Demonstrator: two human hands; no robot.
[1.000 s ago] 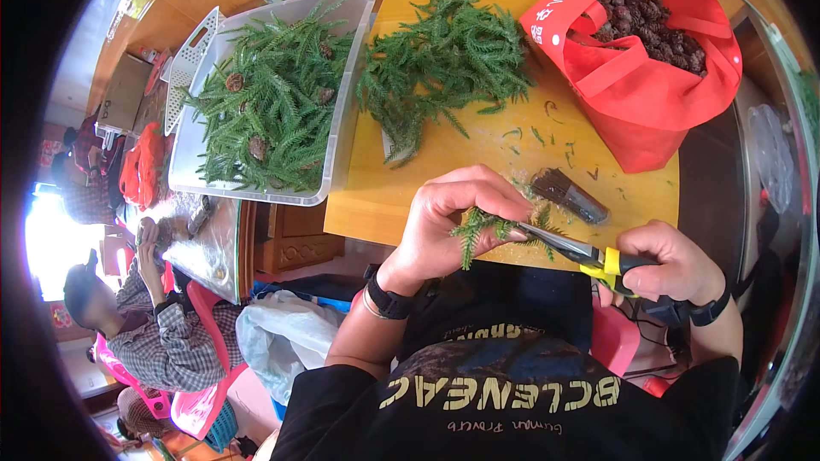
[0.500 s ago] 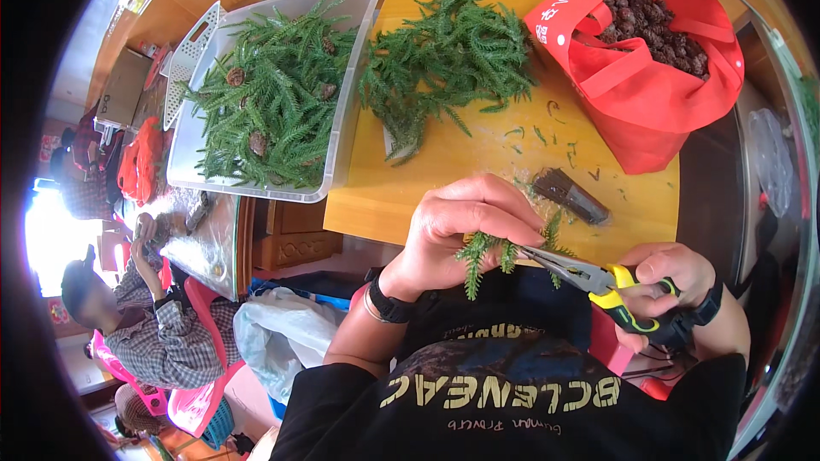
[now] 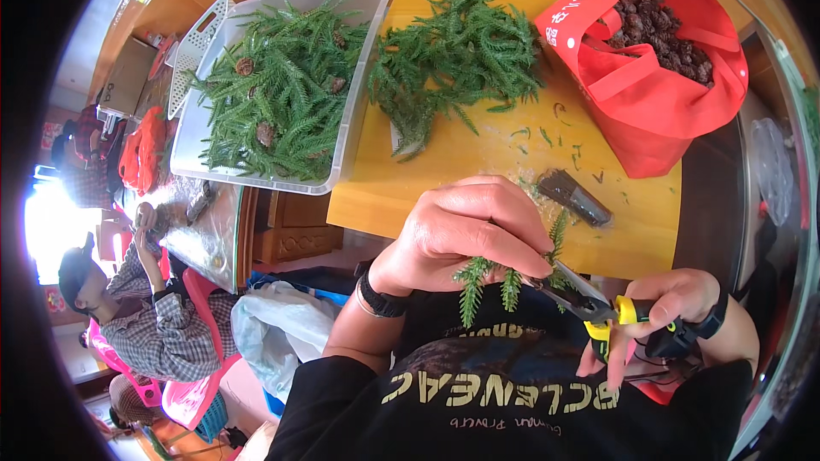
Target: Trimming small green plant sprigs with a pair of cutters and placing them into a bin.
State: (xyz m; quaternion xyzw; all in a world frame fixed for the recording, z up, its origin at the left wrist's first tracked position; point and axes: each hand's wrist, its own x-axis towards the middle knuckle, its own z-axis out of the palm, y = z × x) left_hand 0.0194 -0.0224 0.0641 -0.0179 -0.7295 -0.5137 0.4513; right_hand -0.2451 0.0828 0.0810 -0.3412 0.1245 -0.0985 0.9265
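Observation:
My left hand is closed, pinching a green artificial pine sprig whose tips hang below and beside the fingers. In my right hand are the yellow-and-black handles of long-nose pliers. The handles are spread, and the jaws reach to my left fingertips beside the sprig. My fingers hide the point where jaws and sprig meet. Just beyond my left hand, a bundle of thin dark brown sticks or wires in clear wrapping lies on the yellow board.
More pine sprigs are heaped on the board. To the left, a clear plastic bin holds sprigs with several pine cones. A red bag of pine cones stands at the right. Another person sits at the far left.
The plier handles have spread wider, and my right fingers have opened with them. The pliers have dropped slightly. My left hand still pinches the sprig, turned a little. The view has shifted slightly.

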